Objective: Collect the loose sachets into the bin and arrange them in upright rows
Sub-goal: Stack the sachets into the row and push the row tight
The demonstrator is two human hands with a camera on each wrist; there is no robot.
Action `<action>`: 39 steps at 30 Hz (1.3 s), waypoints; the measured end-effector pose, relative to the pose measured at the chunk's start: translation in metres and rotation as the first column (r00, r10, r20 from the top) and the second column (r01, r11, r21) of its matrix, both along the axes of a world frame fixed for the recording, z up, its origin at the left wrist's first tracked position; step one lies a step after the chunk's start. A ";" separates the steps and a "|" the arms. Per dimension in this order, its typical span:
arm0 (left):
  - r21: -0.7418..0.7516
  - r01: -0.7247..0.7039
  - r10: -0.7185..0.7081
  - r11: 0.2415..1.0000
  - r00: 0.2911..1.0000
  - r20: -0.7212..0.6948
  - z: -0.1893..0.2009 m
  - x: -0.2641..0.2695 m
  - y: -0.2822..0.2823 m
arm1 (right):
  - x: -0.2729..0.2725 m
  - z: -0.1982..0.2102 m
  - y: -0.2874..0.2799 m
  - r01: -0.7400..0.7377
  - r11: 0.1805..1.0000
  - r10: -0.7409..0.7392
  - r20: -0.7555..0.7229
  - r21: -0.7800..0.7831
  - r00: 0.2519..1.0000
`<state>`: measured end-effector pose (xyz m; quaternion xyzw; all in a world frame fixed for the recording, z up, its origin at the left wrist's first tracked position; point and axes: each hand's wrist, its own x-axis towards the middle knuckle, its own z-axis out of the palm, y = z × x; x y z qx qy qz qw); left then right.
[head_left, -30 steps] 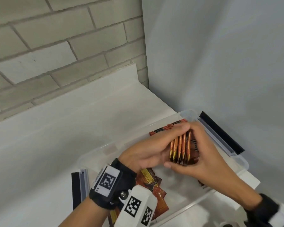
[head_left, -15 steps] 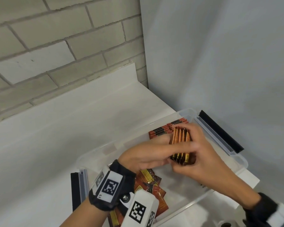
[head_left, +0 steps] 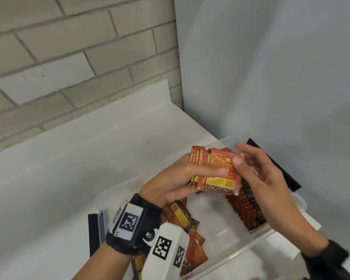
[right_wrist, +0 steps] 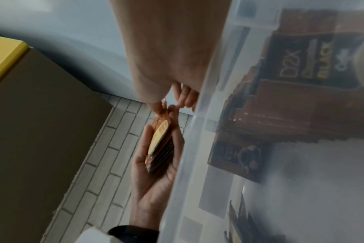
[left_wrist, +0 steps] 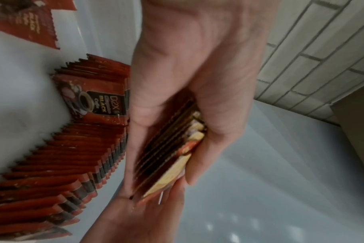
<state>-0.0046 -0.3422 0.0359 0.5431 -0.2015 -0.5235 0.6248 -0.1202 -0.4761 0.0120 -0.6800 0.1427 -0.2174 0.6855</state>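
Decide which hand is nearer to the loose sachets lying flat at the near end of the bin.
Left. The left hand, gripping a stack of sachets, has its wrist directly above the loose sachets. The right hand is above the upright row, at the bin's other end.

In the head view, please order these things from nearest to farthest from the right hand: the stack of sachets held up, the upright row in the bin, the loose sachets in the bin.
From the right hand:
1. Stack of sachets: touched by its thumb, to its left.
2. Upright row: just below the hand, along the bin's right side.
3. Loose sachets: lying at the bin's near-left end.
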 end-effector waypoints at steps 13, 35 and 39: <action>0.089 -0.119 0.127 0.989 0.987 -0.098 0.004 0.007 -0.001 | -0.004 -0.005 -0.004 0.023 0.999 -0.014 0.257 -0.033 0.966; -0.128 -0.224 0.219 0.966 0.974 -0.051 0.002 0.008 0.004 | 0.001 0.002 0.001 -0.055 0.996 0.055 0.007 0.066 0.998; -0.176 -0.350 0.347 0.920 0.937 -0.052 0.003 0.003 -0.001 | 0.003 0.011 -0.007 -0.037 0.999 0.037 -0.026 0.032 0.999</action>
